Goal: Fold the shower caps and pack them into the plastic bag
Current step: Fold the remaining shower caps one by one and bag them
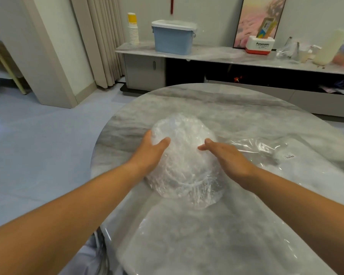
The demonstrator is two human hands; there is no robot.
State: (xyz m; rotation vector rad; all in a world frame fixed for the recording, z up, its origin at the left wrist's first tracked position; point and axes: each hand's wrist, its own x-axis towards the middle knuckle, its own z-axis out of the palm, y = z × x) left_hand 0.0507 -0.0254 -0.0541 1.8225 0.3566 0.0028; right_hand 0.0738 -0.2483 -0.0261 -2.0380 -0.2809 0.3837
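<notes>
On the worktop [207, 100], a puffed mound of shower caps [185, 165] is pressed between the left hand [149, 153] and right hand [226, 155], the hands flat-fingered, nothing gripped. The plastic bag [266, 149] lies just beside. Trapped air could spring folds open; slick film could slide off. Cap count cannot be told.

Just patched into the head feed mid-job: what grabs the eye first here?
A puffed-up clear shower cap sits in the middle of the round marble table, with the left hand and right hand open on either side of it. Just right of it lies the flat clear plastic bag with a small label. Behind, a blue lidded bin stands on the low sideboard.
</notes>
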